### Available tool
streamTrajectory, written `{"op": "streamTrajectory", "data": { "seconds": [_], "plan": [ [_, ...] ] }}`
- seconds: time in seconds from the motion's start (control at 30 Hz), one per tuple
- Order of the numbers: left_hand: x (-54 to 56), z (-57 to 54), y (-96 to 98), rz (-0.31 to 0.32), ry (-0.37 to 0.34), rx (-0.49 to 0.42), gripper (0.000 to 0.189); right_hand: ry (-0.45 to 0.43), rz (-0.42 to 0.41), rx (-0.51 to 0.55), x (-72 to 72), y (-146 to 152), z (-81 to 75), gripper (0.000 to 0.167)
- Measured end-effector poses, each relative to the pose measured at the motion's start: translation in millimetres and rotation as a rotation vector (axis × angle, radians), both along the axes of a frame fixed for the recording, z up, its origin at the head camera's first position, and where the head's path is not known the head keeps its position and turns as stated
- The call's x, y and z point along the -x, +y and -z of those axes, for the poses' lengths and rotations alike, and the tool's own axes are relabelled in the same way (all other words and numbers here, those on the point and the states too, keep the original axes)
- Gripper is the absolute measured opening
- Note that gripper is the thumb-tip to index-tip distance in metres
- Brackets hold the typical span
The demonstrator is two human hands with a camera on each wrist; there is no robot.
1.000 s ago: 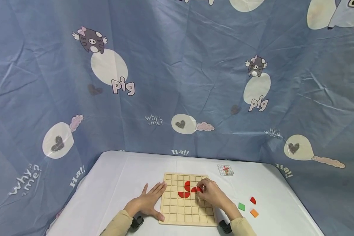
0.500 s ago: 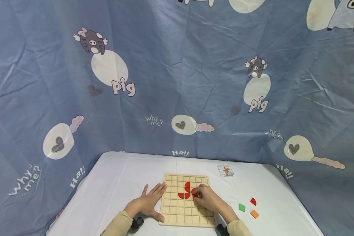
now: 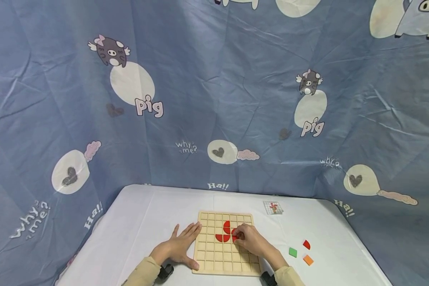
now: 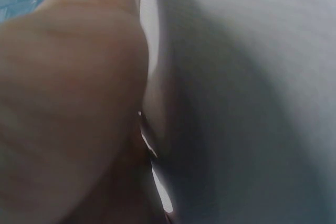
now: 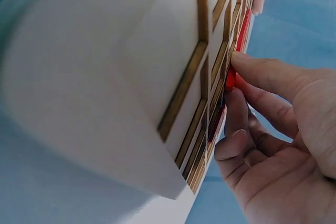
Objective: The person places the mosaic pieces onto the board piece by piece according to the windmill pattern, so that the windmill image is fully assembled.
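Observation:
A square wooden grid board lies on the table. My left hand is spread beside its left edge, the thumb and fingertips at the rim. In the left wrist view, mostly blurred skin of the hand fills one side. My right hand reaches over the board's middle. Its thumb and fingers pinch a red quarter-circle tile, low against the grid in the right wrist view. Red tiles stand in cells just left of those fingers, with a lower pair side by side. The right fingers partly hide the red next to them.
Right of the board lie a green square tile, an orange square tile and a red quarter-circle tile. A small card with a printed grid pattern lies behind. A blue patterned curtain hangs around the white table.
My right hand has shifted left and slightly nearer across the board with the red tile, then stayed almost still. My left hand has kept its place.

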State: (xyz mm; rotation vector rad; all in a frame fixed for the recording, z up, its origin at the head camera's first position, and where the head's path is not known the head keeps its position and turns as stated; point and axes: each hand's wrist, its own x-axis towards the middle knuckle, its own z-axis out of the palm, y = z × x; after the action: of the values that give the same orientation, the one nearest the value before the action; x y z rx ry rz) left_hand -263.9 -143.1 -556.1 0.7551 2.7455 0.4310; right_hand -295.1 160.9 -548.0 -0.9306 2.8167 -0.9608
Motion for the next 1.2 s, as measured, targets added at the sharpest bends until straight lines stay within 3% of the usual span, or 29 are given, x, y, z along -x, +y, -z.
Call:
{"op": "streamTrajectory", "data": {
  "seconds": [0.33,1.2],
  "plan": [
    [-2.0,-1.3,0.2,0.000,-0.001,0.006,0.131,-0.010,-0.004,0.008,-0.9,-0.9,5.6,0.011],
    [-0.6,-0.5,0.4,0.000,0.003,0.008,0.132,-0.051,0.046,0.007,-2.8,-2.6,3.0,0.011]
  ]
}}
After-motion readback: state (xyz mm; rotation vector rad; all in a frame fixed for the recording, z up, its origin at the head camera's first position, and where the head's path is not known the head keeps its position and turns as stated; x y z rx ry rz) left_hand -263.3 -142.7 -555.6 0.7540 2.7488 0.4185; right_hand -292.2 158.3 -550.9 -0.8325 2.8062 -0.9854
